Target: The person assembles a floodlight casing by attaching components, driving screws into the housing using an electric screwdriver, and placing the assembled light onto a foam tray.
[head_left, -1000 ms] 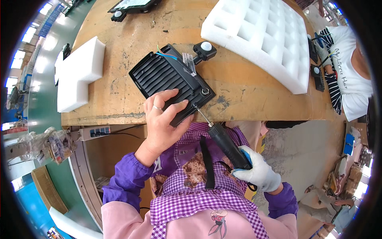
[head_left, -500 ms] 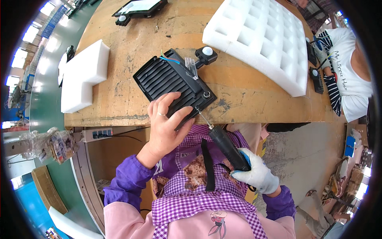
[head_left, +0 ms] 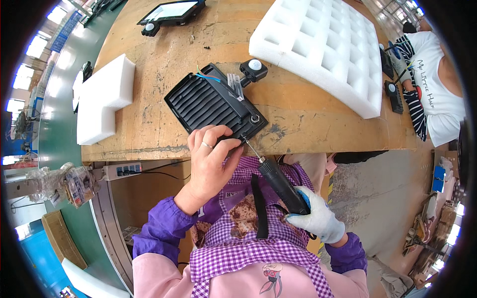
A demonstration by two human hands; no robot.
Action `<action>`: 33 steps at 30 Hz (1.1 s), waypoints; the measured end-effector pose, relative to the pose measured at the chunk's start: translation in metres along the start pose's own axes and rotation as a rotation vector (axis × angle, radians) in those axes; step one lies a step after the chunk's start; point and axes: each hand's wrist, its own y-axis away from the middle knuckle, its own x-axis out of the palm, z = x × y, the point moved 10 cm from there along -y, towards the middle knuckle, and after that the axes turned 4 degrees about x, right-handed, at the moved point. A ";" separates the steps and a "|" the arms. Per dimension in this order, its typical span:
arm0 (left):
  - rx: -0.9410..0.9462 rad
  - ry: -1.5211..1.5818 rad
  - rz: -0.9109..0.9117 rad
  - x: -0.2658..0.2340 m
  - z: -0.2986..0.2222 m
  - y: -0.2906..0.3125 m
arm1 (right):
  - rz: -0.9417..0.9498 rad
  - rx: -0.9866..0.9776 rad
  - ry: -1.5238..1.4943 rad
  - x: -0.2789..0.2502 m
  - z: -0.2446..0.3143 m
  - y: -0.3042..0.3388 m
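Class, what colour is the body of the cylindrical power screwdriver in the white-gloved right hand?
The cylindrical power screwdriver has a black body, clearest in the head view.

Along the right edge of the worktop point(head_left: 149, 92) runs a white foam tray point(head_left: 313, 77) full of square pockets, and across at the left edge sits an L-shaped foam block point(head_left: 107, 97), just back from the near left corner. Beyond the right edge, there's a co-worker point(head_left: 431, 89) in a white top and striped sleeves! Below the near edge, towards that left corner, a power strip point(head_left: 119, 171) trails a dark cable point(head_left: 161, 170).
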 end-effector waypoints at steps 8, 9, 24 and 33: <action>-0.016 0.006 -0.007 0.000 0.000 -0.005 | -0.129 0.078 -0.078 0.003 -0.004 0.006; -0.016 0.006 -0.015 0.000 0.000 -0.005 | -0.128 0.078 -0.078 0.003 -0.006 0.005; 0.014 -0.021 -0.013 0.002 -0.001 -0.007 | -0.221 0.043 0.081 0.004 -0.004 0.008; 0.096 -0.026 0.119 0.009 -0.011 -0.021 | -0.256 0.048 0.155 -0.004 -0.001 0.008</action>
